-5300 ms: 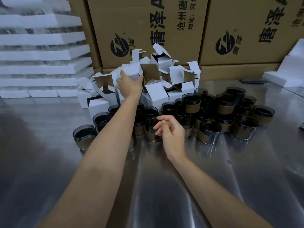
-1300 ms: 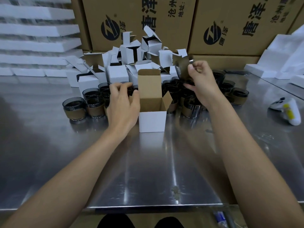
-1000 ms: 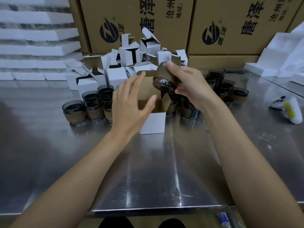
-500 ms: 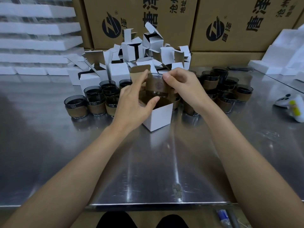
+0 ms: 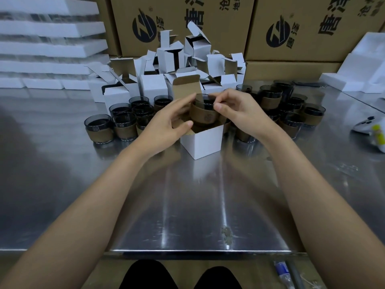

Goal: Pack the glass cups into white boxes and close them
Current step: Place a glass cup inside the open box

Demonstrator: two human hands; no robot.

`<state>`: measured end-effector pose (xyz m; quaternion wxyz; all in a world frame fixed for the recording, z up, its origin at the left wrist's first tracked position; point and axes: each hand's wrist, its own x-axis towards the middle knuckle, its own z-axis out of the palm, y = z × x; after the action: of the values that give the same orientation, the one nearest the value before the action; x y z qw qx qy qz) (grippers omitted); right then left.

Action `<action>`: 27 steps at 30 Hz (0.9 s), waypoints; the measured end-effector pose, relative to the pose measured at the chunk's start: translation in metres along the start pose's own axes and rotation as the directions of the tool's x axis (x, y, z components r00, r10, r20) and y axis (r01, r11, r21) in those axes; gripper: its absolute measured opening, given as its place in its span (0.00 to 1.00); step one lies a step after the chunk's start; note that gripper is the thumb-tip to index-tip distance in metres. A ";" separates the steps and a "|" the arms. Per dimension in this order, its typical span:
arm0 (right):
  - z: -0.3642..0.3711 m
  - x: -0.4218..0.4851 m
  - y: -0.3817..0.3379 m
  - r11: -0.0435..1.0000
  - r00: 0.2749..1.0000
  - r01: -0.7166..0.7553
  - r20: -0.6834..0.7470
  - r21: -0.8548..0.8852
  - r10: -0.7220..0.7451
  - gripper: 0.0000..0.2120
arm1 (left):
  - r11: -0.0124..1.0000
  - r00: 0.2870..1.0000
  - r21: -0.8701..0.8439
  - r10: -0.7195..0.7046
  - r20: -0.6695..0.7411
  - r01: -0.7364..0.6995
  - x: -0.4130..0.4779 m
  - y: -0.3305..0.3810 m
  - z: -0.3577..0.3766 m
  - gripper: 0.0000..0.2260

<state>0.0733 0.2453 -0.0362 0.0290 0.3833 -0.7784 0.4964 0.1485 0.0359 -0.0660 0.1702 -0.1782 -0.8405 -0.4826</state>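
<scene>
pinching the glass cup (image 5: pixel 205 116) by its rim between thumb and forefinger, our right hand (image 5: pixel 239 110) holds it upright in the mouth of the white box (image 5: pixel 203 142). only the cup's base sits inside, and its brown sleeve with a round emblem shows above the box edge. our left hand (image 5: pixel 166 126) holds the box by its left side flap, thumb on the near corner and fingers reaching up beside the cup. the box stands on the steel table (image 5: pixel 187 205) with its lid flap raised at the back, brown on the inner face. we cannot tell how deep the cup goes. behind it sits a heap of open boxes (image 5: pixel 173 57), white outside, flaps at all angles, some upright and some tipped. more cups in the same brown sleeves stand upright in a left cluster (image 5: pixel 98 128) and a right cluster (image 5: pixel 270 99), dark inside. printed brown cartons (image 5: pixel 187 24) line the back, foam slabs (image 5: pixel 48 46) are stacked at far left, and a white handheld device (image 5: pixel 373 130) lies at the right edge.
</scene>
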 end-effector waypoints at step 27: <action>0.000 0.006 -0.001 0.900 0.886 -0.311 -0.250 0.305 0.391 0.14 | 0.838 0.663 -0.526 -0.479 -0.576 0.148 0.008 0.009 0.017 0.18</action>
<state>0.0699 0.2417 -0.0333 0.0080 0.1542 -0.7505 0.6425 0.1437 0.0561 -0.0631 0.3365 0.1321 -0.6038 -0.7105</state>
